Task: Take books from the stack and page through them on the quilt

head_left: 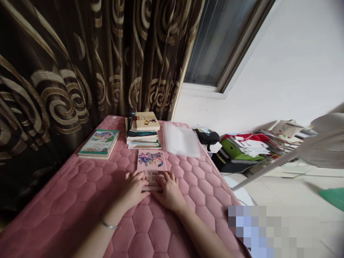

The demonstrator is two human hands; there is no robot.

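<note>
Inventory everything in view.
Rectangular illustrated book: one, pink, centre
Illustrated books: at least two, green, left
Book stack: one, multicoloured, centre back
Thin plastic sheets: uncounted, translucent, centre
Quilted mattress: one, pink, underneath
Patterned curtain: one, brown, behind
Framed window: one, dark, top
Wall, floor: one each, pale, right
Piled clutter: uncounted, mixed, right
Blurred pole: one, whitish, right
Indistinct item: one, green, right
Metal bracelet: one, silver, left wrist
Left hand, right hand: two, bare, on pink book

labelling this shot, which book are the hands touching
The pink-covered book, with left hand and right hand on it; the green-bordered books at left and the stack behind are untouched.
</note>
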